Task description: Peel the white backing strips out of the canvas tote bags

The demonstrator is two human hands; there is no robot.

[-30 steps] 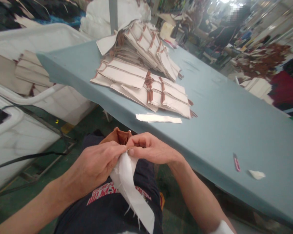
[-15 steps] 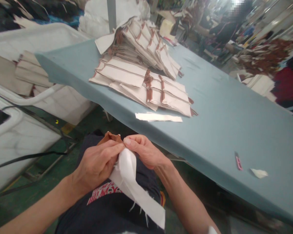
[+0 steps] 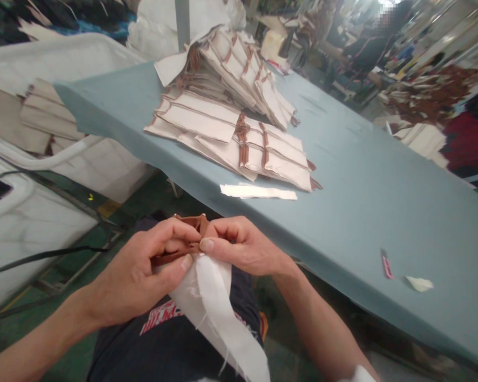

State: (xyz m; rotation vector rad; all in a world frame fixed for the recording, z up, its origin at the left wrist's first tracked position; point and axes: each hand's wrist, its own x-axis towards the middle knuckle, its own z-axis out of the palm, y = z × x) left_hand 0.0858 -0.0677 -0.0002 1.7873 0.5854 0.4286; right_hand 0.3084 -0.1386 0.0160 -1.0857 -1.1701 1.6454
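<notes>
Over my lap, my left hand [image 3: 151,270] pinches the brown-edged end of a piece of white fabric [image 3: 215,307]. My right hand [image 3: 239,244] grips the same edge, thumb and fingertips pressed together beside the left fingertips. Brown folded fabric [image 3: 191,220] shows between and behind the fingers. The white part hangs down in a long strip with frayed threads along its side. How the brown and white parts join is hidden by my fingers.
A blue-grey table [image 3: 342,212] stands ahead, bearing stacked cream panels with brown trim [image 3: 231,132], a white strip [image 3: 258,191], a pink-handled cutter [image 3: 386,265] and a pale scrap [image 3: 419,284]. White bins [image 3: 115,164] stand left. A person [image 3: 366,53] sits far right.
My left hand has turned and its fingers have spread along the brown edge, baring more of it. The right hand still pinches close by. The white fabric hangs slightly lower.
</notes>
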